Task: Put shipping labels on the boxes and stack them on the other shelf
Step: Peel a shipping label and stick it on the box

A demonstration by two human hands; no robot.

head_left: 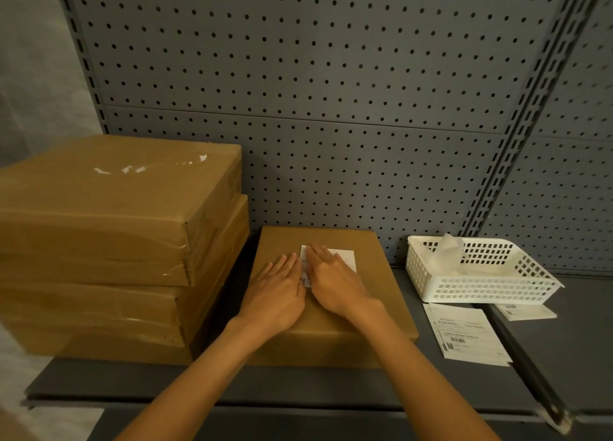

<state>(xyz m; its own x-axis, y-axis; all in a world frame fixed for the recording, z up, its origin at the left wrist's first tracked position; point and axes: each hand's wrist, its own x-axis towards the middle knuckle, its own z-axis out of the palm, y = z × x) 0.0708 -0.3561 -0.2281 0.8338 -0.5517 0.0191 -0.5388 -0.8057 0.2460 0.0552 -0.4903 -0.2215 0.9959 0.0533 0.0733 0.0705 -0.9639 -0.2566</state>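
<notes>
Both hands lie flat with straight fingers on top of a small brown box [331, 294]; neither one grabs anything. Seen from the head camera, the left hand [277, 294] rests on the bare cardboard, with its fingertips right at the left edge of a white shipping label [341, 258]. The right hand [335, 284] lies right beside it and covers the left part of the label, pressing down on it. The two hands are side by side and almost touch. The label sits on the far half of the box top, and its right part shows past the right hand.

The small box lies flat on a dark grey shelf [298, 387], close to the grey board full of holes [315, 75] behind it. Just to its left stands a stack of bigger brown boxes [109, 248], wrapped in shiny tape. The top one has little white paper scraps on it.

To the right of the small box sits a white plastic basket [477, 288] with see-through peeled backing strips [447, 254] inside. In front of the basket, more label sheets [464, 334] lie flat on the shelf. Another small paper [527, 312] lies just right of them, partly under the basket's edge.
</notes>
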